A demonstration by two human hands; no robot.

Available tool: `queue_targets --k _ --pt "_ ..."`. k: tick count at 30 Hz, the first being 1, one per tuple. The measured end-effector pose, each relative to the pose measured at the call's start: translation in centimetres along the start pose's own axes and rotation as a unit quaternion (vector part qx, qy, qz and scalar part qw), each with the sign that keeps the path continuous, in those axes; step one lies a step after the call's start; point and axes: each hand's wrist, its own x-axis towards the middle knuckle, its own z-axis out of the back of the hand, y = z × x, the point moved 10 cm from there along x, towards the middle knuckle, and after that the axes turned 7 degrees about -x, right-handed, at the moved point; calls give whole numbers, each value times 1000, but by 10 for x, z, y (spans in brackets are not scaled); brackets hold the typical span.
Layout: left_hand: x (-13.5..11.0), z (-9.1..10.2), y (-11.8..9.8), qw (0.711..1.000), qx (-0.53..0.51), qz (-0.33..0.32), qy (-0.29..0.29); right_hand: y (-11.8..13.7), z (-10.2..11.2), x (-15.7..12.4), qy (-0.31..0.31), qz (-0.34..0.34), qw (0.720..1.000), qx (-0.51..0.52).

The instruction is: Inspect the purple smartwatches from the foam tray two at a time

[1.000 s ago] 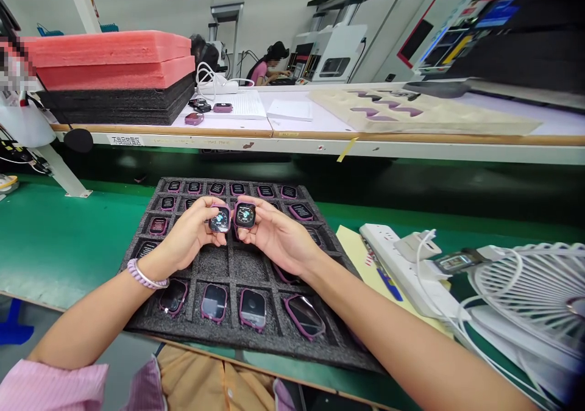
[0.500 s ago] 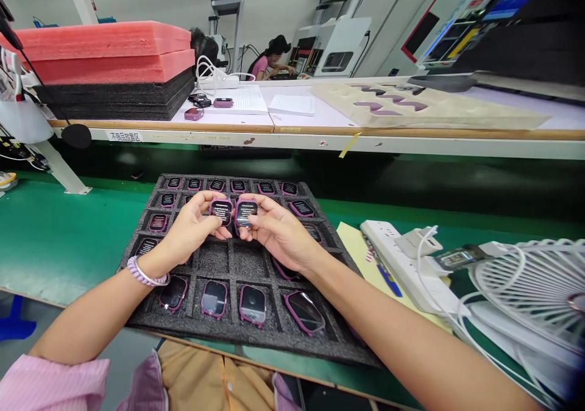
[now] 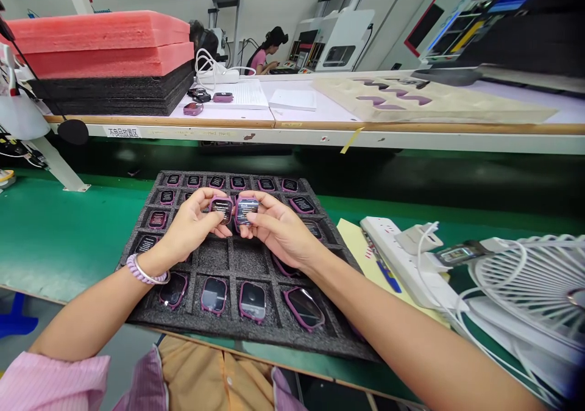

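Here, two small purple-cased smartwatch bodies are held side by side above a black foam tray [image 3: 237, 261] divided into square pockets, which lies on the green tabletop [image 3: 59, 234]. The left-hand watch body [image 3: 222, 207] is pinched by the fingers [image 3: 208, 214] of the left hand [image 3: 189, 228], closed around its edges; the right-hand watch body [image 3: 247, 207] is gripped likewise by the right hand [image 3: 278, 231]. Both screens are turned up towards the camera and show lines of white text; the two cases are almost touching, and no clear long axis can be told from their near-square outline.

Beyond the fingers, the far row of the tray holds six watch bodies with lit text screens [image 3: 237, 183], and further ones are seated in the rows to either side of the hands. Nearer than the fingers, four watch bodies with dark screens [image 3: 214, 294] are lodged in the front row, the rightmost tilted. The pockets directly beneath the hands are partly hidden, so a full count cannot be given.

To the right of the fingers, a white power strip [image 3: 402, 264] and a white fan grille [image 3: 534, 289] are set on the tabletop.
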Motion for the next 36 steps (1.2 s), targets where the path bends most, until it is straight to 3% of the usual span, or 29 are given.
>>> queue_targets --k 17,24,36 --pt "0 0 1 1000 -29 -3 -1 3 -1 0 0 9 1000 -17" --pt "0 0 6 998 -56 32 6 -4 4 1 -24 -12 1000 8" --pt "-1 -3 7 998 -50 36 8 -3 4 1 -32 0 999 -11"
